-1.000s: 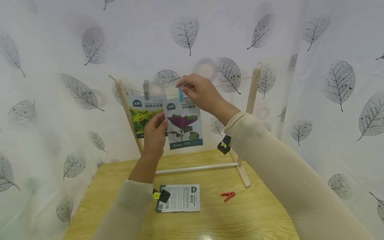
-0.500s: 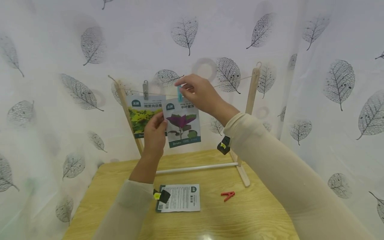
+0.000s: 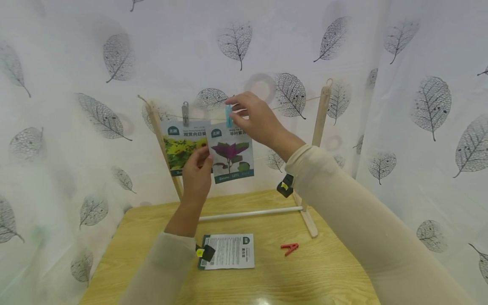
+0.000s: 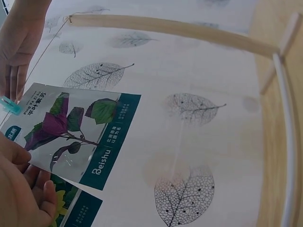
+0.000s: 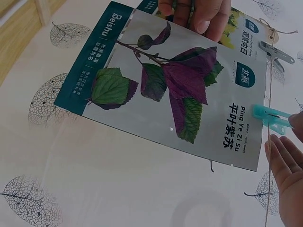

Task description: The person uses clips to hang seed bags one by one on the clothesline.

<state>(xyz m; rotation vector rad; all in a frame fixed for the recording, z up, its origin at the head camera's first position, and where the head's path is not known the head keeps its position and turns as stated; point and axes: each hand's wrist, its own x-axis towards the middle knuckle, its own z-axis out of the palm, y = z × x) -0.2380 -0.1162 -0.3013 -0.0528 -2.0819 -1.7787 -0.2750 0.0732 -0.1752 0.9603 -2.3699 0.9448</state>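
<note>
My left hand (image 3: pixel 197 173) pinches the left edge of a seed packet (image 3: pixel 231 148) with a purple-leaved plant on it. A teal clothes peg (image 5: pixel 265 116) stands at the packet's top edge, over the string (image 5: pixel 270 161). My right hand (image 3: pixel 255 118) holds the peg, thumb on one handle; its other fingers (image 5: pixel 286 158) look fairly straight in the right wrist view. Just left hangs a second seed packet (image 3: pixel 177 150) with yellow flowers, under a grey peg (image 3: pixel 185 114). How far the teal peg's jaws cover string and packet is hard to tell.
The string runs between two wooden posts (image 3: pixel 322 114), joined low down by a white rod (image 3: pixel 251 214). On the wooden table (image 3: pixel 316 271) lie another packet (image 3: pixel 230 252), text side up, and a red peg (image 3: pixel 289 248). A leaf-printed curtain (image 3: pixel 160 51) hangs behind.
The purple-plant packet and teal peg have shifted slightly up, and the packet's lower edge a little left. My right hand has risen slightly with the peg. The things on the table have not moved.
</note>
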